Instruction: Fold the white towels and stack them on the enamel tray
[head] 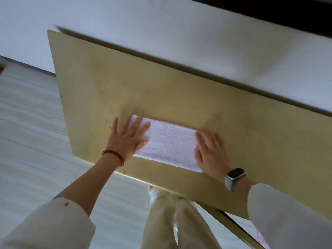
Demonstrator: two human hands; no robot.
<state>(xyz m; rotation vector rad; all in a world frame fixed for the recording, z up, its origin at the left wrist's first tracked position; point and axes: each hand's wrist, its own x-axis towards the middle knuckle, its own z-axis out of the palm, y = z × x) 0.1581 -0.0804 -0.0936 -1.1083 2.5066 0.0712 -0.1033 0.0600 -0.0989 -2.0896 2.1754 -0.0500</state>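
One white towel (167, 146), folded into rectangle, lies flat on yellowish bench (179, 97) near front edge. Left hand (128, 139) presses towel's left end, fingers (138, 123) straight and spread apart. Right hand (211, 151) presses right end, fingers straight, slightly apart. Red bead bracelet (115, 156) on left wrist, watch (234, 177) on right wrist. Pale floor (30, 123) left of bench.

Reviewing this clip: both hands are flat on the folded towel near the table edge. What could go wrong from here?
1. The towel lies close to the near edge of the table; a pull toward the body could slide its corner off.
2. The left hand and right hand press only the ends, so the middle layers may shift or bulge when lifted.
3. No tray is in view, so the carry may be long and the fold could open.
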